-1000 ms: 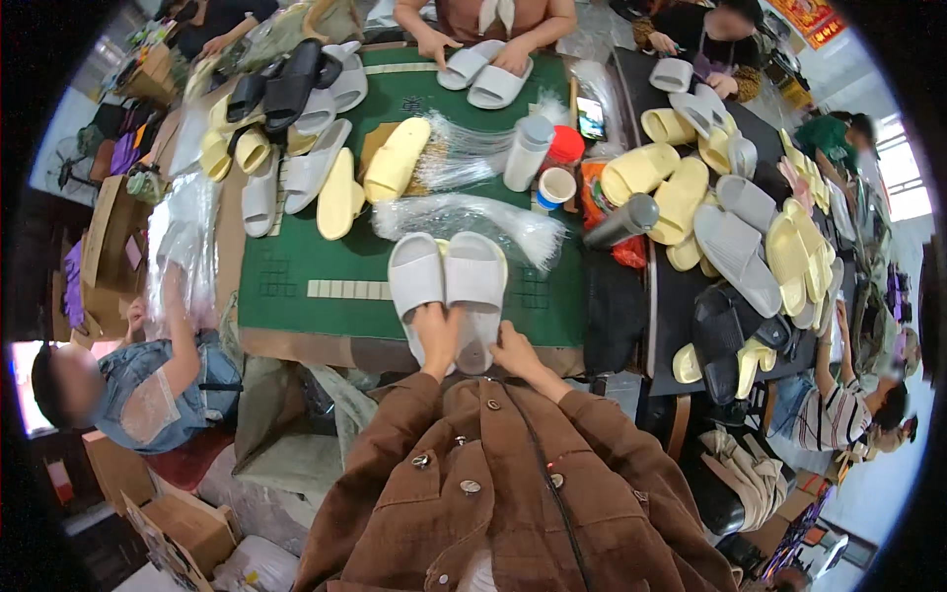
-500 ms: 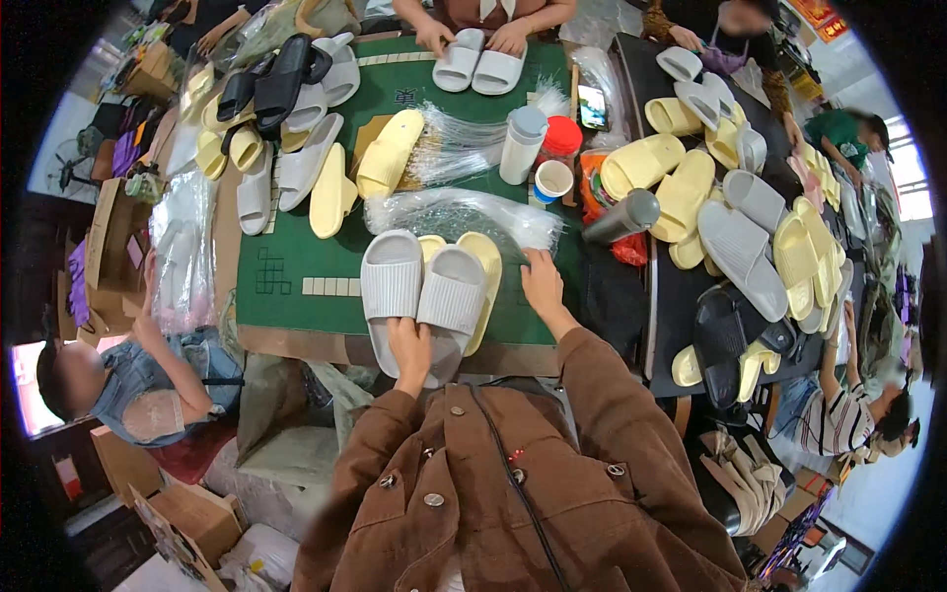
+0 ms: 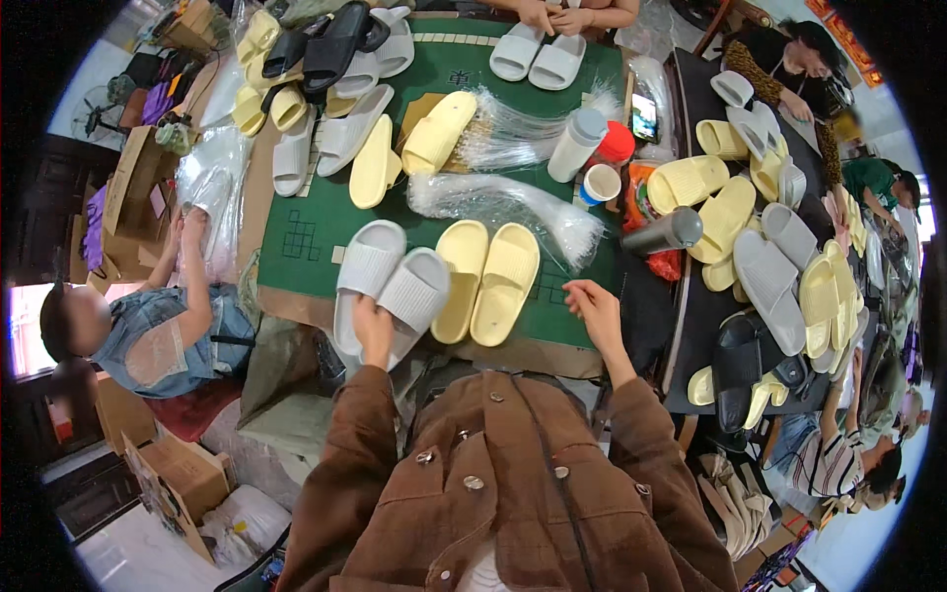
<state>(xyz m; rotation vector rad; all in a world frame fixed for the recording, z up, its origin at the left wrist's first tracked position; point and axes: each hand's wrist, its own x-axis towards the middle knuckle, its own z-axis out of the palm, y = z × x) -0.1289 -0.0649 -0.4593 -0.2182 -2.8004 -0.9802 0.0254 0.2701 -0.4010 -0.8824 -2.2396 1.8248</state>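
Now, item one: pair of grey slippers (image 3: 387,293), gripped at the heels by my left hand (image 3: 373,331), shifted toward the green table's (image 3: 321,222) near-left edge since half a second ago. Item two: pair of yellow slippers (image 3: 486,281), newly uncovered, flat beside the grey pair at the near edge. My right hand (image 3: 596,308) has dropped to the near-right edge, fingers loosely open, holding nothing. Clear plastic bags (image 3: 503,202) lie just beyond. Bare green felt remains mid-left; slipper heaps crowd every other side.
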